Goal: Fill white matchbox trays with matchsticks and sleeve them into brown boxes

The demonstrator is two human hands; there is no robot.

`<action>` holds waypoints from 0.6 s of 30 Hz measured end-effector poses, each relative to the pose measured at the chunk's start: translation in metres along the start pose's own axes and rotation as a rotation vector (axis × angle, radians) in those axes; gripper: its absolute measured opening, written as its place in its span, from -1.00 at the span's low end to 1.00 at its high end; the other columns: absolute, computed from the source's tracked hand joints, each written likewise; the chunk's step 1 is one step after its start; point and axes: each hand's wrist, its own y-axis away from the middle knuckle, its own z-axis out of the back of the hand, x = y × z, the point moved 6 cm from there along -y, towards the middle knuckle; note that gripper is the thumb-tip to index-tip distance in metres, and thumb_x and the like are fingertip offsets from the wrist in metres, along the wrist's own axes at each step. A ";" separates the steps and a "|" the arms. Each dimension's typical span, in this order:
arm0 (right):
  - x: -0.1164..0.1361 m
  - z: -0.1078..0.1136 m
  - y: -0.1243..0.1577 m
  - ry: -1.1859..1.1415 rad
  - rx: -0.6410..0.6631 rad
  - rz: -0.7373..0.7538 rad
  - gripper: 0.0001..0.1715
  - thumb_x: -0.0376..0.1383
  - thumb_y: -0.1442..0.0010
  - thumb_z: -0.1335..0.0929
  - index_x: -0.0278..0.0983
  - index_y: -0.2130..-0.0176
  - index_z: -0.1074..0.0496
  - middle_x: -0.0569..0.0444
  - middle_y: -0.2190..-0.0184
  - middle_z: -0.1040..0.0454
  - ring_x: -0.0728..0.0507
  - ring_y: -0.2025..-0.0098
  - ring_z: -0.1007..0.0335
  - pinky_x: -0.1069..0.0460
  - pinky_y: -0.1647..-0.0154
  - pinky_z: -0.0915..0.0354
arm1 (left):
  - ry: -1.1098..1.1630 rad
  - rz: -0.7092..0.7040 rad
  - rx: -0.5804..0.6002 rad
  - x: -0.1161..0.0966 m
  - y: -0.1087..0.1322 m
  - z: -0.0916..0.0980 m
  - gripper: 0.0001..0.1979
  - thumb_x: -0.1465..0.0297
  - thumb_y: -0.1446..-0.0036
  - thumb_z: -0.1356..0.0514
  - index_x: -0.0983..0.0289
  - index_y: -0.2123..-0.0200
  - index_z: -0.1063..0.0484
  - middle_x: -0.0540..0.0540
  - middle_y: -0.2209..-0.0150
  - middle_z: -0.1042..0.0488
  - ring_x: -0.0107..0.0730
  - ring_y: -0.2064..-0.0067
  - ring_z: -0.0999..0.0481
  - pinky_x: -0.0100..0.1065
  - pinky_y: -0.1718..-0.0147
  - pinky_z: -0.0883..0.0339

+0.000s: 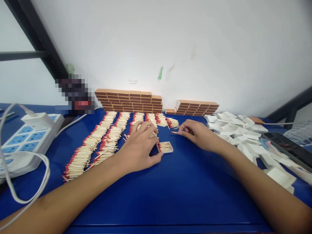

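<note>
My left hand (141, 146) rests on the blue table (170, 195), fingers curled over red-tipped matches, its thumb against a small white tray (165, 147) filled with matches. My right hand (197, 134) lies to the right of the tray, fingertips pinching a single match (174, 132) on the table. Long rows of matches (102, 141) stretch from the left front toward the wall.
Stacks of brown matchbox sleeves (129, 100) and a lower stack (196, 108) stand against the wall. A heap of empty white trays (241, 136) lies right, beside a phone (287, 148). A white power strip (26, 139) with cables sits left.
</note>
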 end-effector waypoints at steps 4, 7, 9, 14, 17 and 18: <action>0.037 -0.004 0.011 -0.090 0.053 0.062 -0.71 -0.09 -0.42 -0.35 -0.20 0.25 -0.51 0.09 0.37 -0.40 -0.09 0.38 -0.27 0.00 0.35 -0.19 | 0.006 0.000 -0.003 0.000 0.000 -0.001 -0.75 0.15 -0.24 -0.33 0.23 0.23 -0.60 0.20 0.01 -0.53 0.03 -0.18 -0.40 0.15 -0.29 -0.14; 0.060 -0.012 0.020 -0.130 0.134 0.147 -0.77 -0.14 -0.42 -0.36 -0.19 0.22 -0.52 0.09 0.33 -0.43 -0.08 0.35 -0.30 0.01 0.33 -0.22 | 0.011 -0.009 -0.003 0.000 0.000 -0.001 -0.74 0.16 -0.25 -0.33 0.25 0.23 -0.59 0.21 -0.01 -0.53 0.02 -0.19 -0.41 0.12 -0.29 -0.15; 0.062 -0.012 0.020 -0.139 0.131 0.160 -0.77 -0.12 -0.42 -0.37 -0.18 0.22 -0.53 0.10 0.34 -0.43 -0.08 0.36 -0.30 0.01 0.34 -0.22 | 0.016 -0.015 -0.010 -0.001 0.001 0.000 -0.76 0.18 -0.26 -0.32 0.25 0.23 -0.58 0.20 -0.01 -0.54 0.02 -0.20 -0.41 0.11 -0.28 -0.15; 0.019 0.007 0.006 -0.023 -0.177 0.075 -0.77 -0.12 -0.40 -0.37 -0.20 0.18 -0.55 0.07 0.38 -0.40 -0.12 0.38 -0.30 -0.03 0.31 -0.24 | 0.036 -0.033 -0.023 -0.003 0.001 0.001 -0.77 0.19 -0.27 -0.32 0.25 0.21 -0.58 0.20 -0.02 -0.55 0.02 -0.21 -0.42 0.13 -0.32 -0.12; -0.008 0.005 -0.002 0.063 -0.209 0.062 -0.85 -0.22 -0.34 -0.39 -0.23 0.17 -0.56 0.00 0.29 -0.43 -0.16 0.30 -0.38 -0.07 0.21 -0.30 | 0.036 -0.041 -0.029 -0.004 0.001 0.001 -0.77 0.20 -0.27 -0.32 0.25 0.21 -0.58 0.20 -0.02 -0.55 0.02 -0.21 -0.42 0.13 -0.32 -0.13; -0.015 0.003 -0.003 0.077 -0.189 0.051 -0.86 -0.23 -0.33 -0.39 -0.23 0.19 -0.55 -0.01 0.28 -0.43 -0.17 0.29 -0.38 -0.07 0.21 -0.30 | 0.034 -0.041 -0.028 -0.004 0.001 0.001 -0.77 0.20 -0.27 -0.32 0.25 0.22 -0.58 0.20 -0.02 -0.56 0.02 -0.20 -0.43 0.13 -0.31 -0.14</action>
